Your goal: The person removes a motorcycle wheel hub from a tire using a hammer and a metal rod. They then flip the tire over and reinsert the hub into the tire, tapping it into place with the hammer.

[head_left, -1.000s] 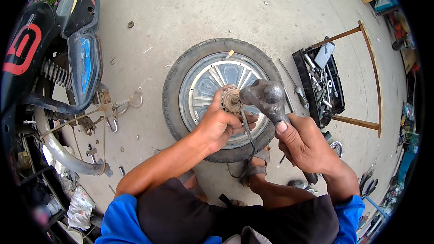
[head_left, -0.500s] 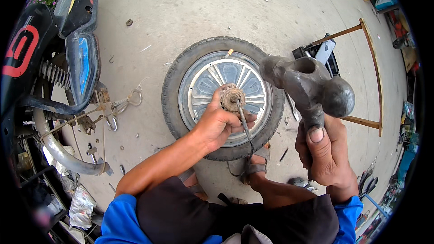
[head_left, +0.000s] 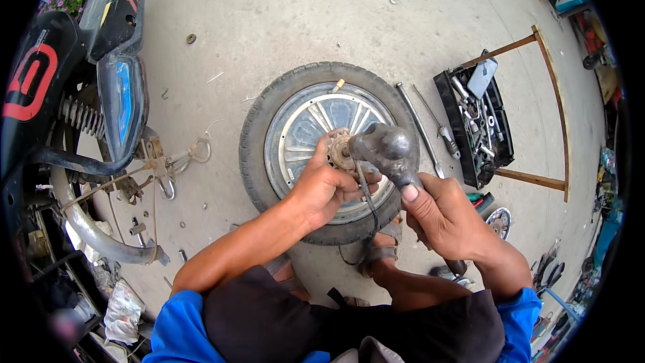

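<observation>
We've 1 hammer (head_left: 395, 149) gripped in R hand (head_left: 447, 220), L hand (head_left: 321, 191) curled round 1 hub (head_left: 338, 150); 1 wheel (head_left: 310, 136) under L hand, 1 toolbox (head_left: 462, 165) beyond R.

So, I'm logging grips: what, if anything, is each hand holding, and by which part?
Right hand: hammer, by its upper handle. Left hand: at the metal hub; whether it grips cannot be told.

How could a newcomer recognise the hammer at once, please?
Start at the large wheel on the floor. At its right, the person's right hand grips the dark hammer. Unlike the slender bar and screwdriver lying right of the wheel, it has a bulky, rounded head.
</observation>
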